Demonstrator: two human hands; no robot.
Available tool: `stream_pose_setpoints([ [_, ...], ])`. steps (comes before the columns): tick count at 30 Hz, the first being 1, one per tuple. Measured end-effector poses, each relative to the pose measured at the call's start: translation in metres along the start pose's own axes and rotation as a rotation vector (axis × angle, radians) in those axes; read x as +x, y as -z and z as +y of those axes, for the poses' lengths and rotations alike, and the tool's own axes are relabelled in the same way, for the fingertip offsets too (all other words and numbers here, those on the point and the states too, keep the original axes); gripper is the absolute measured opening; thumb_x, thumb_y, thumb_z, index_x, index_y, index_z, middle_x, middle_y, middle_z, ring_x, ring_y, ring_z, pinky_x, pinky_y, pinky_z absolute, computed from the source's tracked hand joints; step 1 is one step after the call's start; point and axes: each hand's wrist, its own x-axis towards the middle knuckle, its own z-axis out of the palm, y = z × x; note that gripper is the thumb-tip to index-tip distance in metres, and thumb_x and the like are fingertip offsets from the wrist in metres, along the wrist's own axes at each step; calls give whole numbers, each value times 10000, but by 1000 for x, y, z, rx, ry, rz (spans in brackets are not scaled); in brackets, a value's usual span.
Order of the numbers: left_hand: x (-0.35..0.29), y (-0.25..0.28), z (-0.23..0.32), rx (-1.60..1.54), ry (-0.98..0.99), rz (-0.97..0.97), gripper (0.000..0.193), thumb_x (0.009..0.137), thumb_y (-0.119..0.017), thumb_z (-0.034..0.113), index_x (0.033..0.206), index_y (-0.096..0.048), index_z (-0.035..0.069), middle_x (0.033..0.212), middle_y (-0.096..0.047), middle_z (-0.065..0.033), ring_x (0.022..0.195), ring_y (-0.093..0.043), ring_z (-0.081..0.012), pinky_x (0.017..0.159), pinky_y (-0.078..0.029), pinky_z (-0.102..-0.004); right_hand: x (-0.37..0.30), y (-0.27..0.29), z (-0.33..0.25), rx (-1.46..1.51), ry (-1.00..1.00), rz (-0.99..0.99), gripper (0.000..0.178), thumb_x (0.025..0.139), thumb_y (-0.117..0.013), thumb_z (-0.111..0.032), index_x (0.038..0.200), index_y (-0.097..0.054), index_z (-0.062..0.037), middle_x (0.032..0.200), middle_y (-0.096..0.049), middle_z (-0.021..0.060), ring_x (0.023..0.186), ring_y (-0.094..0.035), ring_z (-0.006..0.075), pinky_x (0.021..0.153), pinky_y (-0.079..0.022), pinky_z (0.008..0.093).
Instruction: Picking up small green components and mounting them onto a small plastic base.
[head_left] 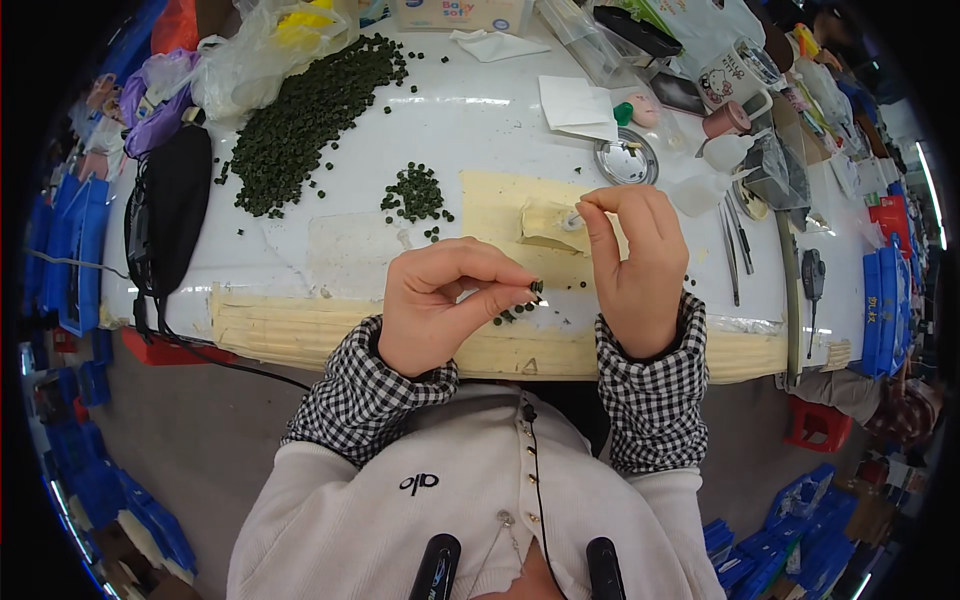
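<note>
My left hand is closed in a pinch over the near edge of the table, holding a small dark green piece between thumb and forefinger. Several more such pieces lie just under those fingertips. To its right, my right hand also pinches, its fingertips at a small whitish thing on a yellow tape-covered block. What the right fingers grip is too small to make out. A small cluster of green pieces lies beyond my left hand, and a large heap of them spreads farther back on the left.
A black pouch with straps lies at the left edge, near plastic bags. On the right are a round metal dish, white paper, tweezers, a pink thread spool and a mug. Yellow tape covers the front edge.
</note>
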Motion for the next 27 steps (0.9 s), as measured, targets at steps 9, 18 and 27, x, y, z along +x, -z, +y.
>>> stream_pose_setpoints([
  [9,-1,0,-1,-3,-5,22,178,797,-669,-105,964,-679,-42,910,-664,-113,847,-648,-151,752,-531,-241,-4,11,-9,-28,-29,-58,213,794,-685,-51,999,-641,-15,858,-597,104,813,-560,280,700,-459,351],
  [18,-10,18,15,215,88,33,144,782,-675,-93,910,-697,-30,860,-676,-104,795,-652,-144,718,-536,-239,-40,56,-9,56,-327,-18,120,791,-672,37,909,-663,18,843,-617,105,757,-573,233,684,-464,304],
  [27,-21,45,27,929,235,-66,101,767,-683,-34,868,-676,-30,788,-661,-125,676,-635,-204,611,-501,-272,-76,53,4,-92,-277,-241,107,725,-714,0,799,-638,-11,766,-576,79,761,-513,269,664,-431,352],
])
